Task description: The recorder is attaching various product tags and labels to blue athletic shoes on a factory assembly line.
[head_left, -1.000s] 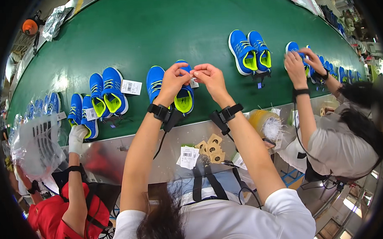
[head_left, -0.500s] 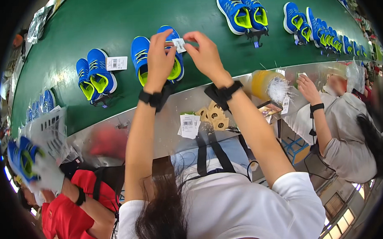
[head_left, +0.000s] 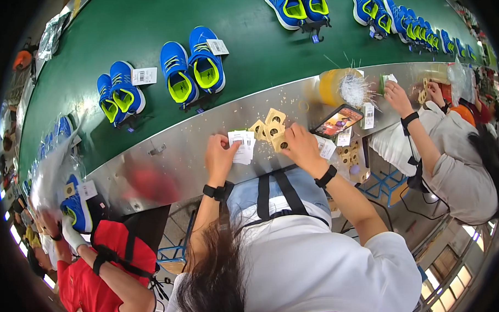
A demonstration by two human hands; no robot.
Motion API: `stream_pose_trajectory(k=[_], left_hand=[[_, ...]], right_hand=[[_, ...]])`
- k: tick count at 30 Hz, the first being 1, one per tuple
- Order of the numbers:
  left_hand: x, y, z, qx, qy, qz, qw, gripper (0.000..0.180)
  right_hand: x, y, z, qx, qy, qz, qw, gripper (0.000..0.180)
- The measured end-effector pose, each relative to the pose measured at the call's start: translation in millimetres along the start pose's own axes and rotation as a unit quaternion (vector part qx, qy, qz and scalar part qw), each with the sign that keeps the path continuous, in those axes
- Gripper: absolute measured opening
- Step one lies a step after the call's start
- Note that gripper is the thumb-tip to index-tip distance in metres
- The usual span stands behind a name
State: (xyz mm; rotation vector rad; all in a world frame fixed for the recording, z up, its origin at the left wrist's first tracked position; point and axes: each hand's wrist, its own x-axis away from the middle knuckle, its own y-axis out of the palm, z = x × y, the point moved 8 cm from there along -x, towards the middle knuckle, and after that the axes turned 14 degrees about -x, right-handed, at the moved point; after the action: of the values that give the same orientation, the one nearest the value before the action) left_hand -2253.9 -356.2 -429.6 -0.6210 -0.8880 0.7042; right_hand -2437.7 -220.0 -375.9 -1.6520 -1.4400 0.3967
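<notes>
My left hand (head_left: 219,158) is at the metal ledge, thumb and fingers closed on the edge of a small pile of white barcode tags (head_left: 242,147). Beside them lies a loose cluster of tan card tags (head_left: 273,118) with dark round centres. My right hand (head_left: 306,149) pinches the corner of the nearest tan tag (head_left: 280,142). Beyond the ledge, on the green belt, stands a pair of blue shoes (head_left: 203,57) with lime linings. A white tag (head_left: 217,46) hangs at the right shoe of that pair.
A yellow roll of white plastic fasteners (head_left: 335,87) and a phone (head_left: 339,121) lie to the right on the metal ledge (head_left: 199,125). More blue shoes (head_left: 121,91) line the belt (head_left: 135,28). Co-workers in red (head_left: 108,271) and grey (head_left: 458,159) sit either side.
Both hands have come back from the shoes to the ledge, onto the white and tan tags. A white tag now hangs on the shoe. The shoes on the belt have shifted left.
</notes>
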Motion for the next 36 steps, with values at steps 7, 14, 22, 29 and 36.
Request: stream_pose_trajectory(k=[7,14,22,29,36], left_hand=[[-10,39,-32,0.293,-0.055,-0.127,0.946,0.01],[-3,21,-16,0.427,-0.072,-0.148,0.889,0.011],[16,8,86,0.565,-0.037,-0.227,0.792,0.012],[17,29,133,0.557,-0.016,-0.258,0.789,0.006],[8,37,139,0.523,-0.008,-0.238,0.819,0.016]], right_hand=[[-2,16,32,-0.174,0.092,-0.008,0.98,0.016],[3,-14,29,-0.36,0.081,0.057,0.928,0.008],[-3,-76,-9,-0.429,-0.041,0.168,0.887,0.013],[7,-103,-5,-0.423,-0.011,0.249,0.871,0.017],[0,-111,1,-0.405,-0.019,0.186,0.895,0.016]])
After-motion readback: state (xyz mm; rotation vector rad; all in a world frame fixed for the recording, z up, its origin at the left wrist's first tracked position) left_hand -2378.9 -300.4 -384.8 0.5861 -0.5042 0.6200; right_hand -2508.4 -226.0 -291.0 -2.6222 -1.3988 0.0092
